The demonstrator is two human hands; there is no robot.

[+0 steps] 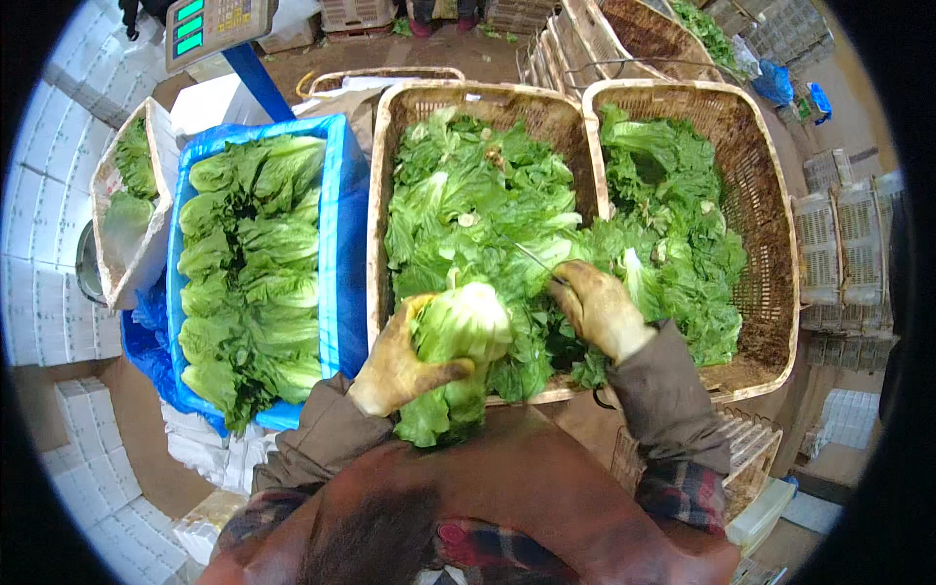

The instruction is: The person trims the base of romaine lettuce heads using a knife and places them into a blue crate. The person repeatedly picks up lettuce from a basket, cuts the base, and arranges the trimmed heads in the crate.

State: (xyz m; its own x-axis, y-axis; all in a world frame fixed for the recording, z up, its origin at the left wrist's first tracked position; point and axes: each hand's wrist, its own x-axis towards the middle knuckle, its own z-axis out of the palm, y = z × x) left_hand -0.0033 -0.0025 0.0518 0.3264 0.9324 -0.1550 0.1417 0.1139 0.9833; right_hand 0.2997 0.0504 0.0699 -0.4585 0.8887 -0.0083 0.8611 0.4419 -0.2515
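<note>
My left hand (402, 362), in a stained yellow glove, grips a head of leafy lettuce (468, 322) with its pale cut end turned up. In my gloved right hand (596, 307) is a thin-bladed knife (530, 252), its blade pointing up and left over the leaves. Both hands are above the near side of a dirty plastic crate (374, 219) holding loose lettuce leaves (482, 197). To the left, a box lined with blue plastic (333, 241) holds lettuce heads (278, 234) laid in two columns.
A second crate (775, 241) with lettuce leaves adjoins on the right. At the back left, a digital scale display (219, 29) stands on a blue post (256, 80). A white foam box (162, 212) with lettuce is at far left, before stacked white boxes (44, 212). More crates (841, 241) stand right.
</note>
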